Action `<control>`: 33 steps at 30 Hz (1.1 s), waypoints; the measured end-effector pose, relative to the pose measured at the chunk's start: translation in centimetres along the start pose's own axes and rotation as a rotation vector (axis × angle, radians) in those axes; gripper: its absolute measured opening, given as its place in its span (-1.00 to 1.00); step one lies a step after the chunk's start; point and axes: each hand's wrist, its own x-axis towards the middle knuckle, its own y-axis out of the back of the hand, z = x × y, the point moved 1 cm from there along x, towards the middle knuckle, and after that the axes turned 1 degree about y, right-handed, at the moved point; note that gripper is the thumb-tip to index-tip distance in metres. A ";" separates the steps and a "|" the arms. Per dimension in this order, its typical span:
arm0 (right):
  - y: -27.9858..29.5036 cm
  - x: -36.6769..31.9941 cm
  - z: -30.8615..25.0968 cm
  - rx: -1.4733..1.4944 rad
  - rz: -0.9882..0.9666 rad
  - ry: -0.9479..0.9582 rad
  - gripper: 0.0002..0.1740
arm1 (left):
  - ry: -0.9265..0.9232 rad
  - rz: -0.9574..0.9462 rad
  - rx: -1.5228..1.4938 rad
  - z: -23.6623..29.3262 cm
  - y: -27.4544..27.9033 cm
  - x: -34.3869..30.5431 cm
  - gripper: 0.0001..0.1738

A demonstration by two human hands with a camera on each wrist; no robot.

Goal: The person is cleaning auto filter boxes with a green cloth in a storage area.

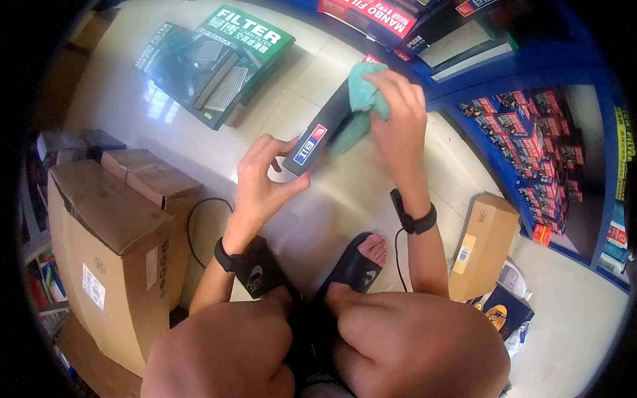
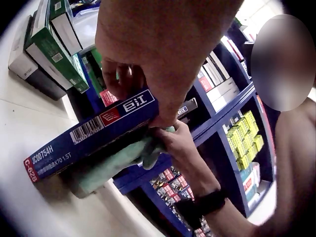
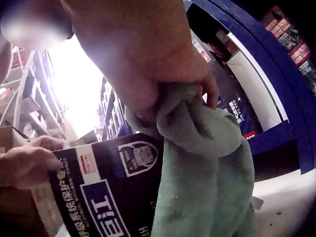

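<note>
A flat dark blue filter box (image 1: 309, 143) with a red and white logo is held up above the floor, tilted. My left hand (image 1: 261, 178) grips its near end, thumb on one side and fingers on the other. In the left wrist view the narrow side of the box (image 2: 94, 132) shows a barcode and printed lettering. My right hand (image 1: 401, 123) holds a green cloth (image 1: 365, 93) bunched in its fingers at the far end of the box. The cloth (image 3: 202, 163) hangs down and covers part of the box face in the right wrist view.
Green filter boxes (image 1: 242, 46) lie on the floor ahead. Brown cartons (image 1: 109, 219) stand at the left, another carton (image 1: 483, 245) at the right. A blue shelf (image 1: 491, 159) with small boxes runs along the right. Sandalled feet (image 1: 355, 265) are below the hands.
</note>
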 end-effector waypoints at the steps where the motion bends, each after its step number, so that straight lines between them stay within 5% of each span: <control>1: 0.0 0.3 0.4 0.009 0.026 -0.010 -0.33 | -0.014 0.012 0.010 0.0 0.0 0.0 -0.49; 11: 0.9 -1.6 0.3 0.201 0.103 -0.183 -0.31 | -0.018 -0.008 0.002 -1.2 0.3 -0.6 -0.32; 14: 1.2 -2.4 0.2 0.211 0.119 -0.220 -0.31 | 0.166 0.040 -0.131 -1.4 0.6 -0.5 -0.49; 19: 2.2 -3.0 0.4 0.162 0.162 -0.257 -0.33 | 0.422 0.149 -0.199 -3.9 1.7 -0.3 -0.48; 21: 2.4 -3.3 0.6 0.154 0.189 -0.309 -0.33 | 0.484 0.267 -0.552 -5.1 2.0 -0.3 -0.54; 26: 1.6 -6.1 3.2 0.140 0.018 -0.319 -0.32 | 0.593 0.189 -0.800 -5.7 3.1 -0.5 -0.44; 33: 0.9 -6.8 1.7 0.378 0.057 -0.344 -0.34 | 0.638 0.119 -0.993 -4.2 2.4 -0.1 -0.43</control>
